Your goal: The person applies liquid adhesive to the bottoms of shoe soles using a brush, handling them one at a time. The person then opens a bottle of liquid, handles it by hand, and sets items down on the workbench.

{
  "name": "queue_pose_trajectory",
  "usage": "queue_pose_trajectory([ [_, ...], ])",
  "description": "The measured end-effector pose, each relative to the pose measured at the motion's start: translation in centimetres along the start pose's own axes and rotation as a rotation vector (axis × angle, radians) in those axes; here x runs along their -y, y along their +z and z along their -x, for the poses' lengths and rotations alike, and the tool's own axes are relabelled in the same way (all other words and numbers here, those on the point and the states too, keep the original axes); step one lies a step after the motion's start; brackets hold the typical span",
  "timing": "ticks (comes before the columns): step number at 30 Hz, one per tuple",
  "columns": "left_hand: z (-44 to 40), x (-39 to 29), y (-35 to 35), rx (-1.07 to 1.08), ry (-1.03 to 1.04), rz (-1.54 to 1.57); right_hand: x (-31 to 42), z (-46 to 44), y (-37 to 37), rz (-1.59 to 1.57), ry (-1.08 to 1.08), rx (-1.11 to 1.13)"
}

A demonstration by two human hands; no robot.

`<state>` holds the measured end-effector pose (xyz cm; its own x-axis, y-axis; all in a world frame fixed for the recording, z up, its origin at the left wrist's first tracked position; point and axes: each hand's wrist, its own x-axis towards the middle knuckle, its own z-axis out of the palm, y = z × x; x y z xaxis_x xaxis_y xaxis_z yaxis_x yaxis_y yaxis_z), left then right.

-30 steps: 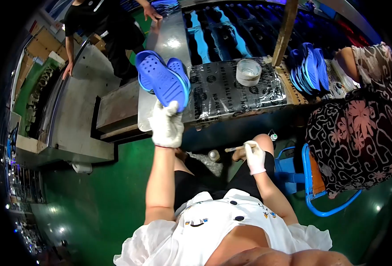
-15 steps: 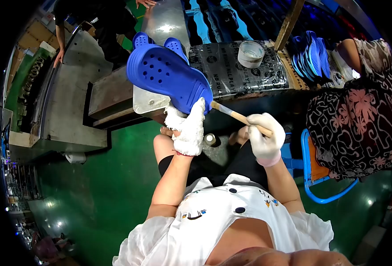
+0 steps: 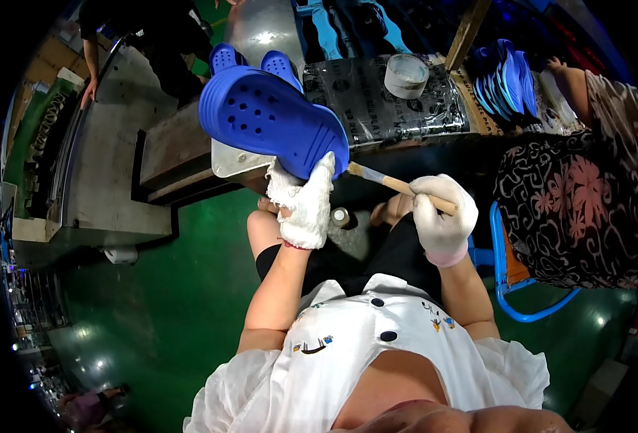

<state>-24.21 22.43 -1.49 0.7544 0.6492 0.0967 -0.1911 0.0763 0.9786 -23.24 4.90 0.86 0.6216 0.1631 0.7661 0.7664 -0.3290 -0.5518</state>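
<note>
A blue clog (image 3: 261, 119) with round holes is held up in front of me, its heel end toward me. My left hand (image 3: 304, 198), in a white knit glove, grips it by the heel, thumb on the clog's near face. In my right hand (image 3: 443, 216), also white-gloved, is a wooden-handled brush (image 3: 384, 179), pinched by its handle. The brush's bristle end meets the heel edge, or sits very close to it. Two more blue clogs (image 3: 279, 65) show just behind the held one, on the corner of the metal bench.
A white round tub (image 3: 406, 76) stands on the plastic-covered bench (image 3: 359, 108). Blue shoe parts (image 3: 507, 79) are stacked to its right. A seated person in patterned clothing (image 3: 571, 209) is close on my right, on a blue-framed chair (image 3: 503, 281). Another person stands at far left.
My right hand has shifted right and slightly down with the brush. The clog has tilted a little and sits slightly further left, still in my left hand.
</note>
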Motion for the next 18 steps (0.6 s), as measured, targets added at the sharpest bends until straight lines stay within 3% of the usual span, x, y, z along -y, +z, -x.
queue_pose_trajectory([
  [2, 0.22, -0.92, 0.47, 0.045, -0.101, -0.039, 0.07, -0.28, 0.24, -0.112, 0.058, 0.030],
  [14, 0.63, -0.42, 0.62, -0.018, -0.108, 0.005, -0.46, -0.20, -0.50, 0.056, 0.020, -0.062],
  [18, 0.61, -0.30, 0.58, 0.049, -0.127, -0.002, 0.10, -0.04, 0.36, -0.054, 0.067, -0.029],
])
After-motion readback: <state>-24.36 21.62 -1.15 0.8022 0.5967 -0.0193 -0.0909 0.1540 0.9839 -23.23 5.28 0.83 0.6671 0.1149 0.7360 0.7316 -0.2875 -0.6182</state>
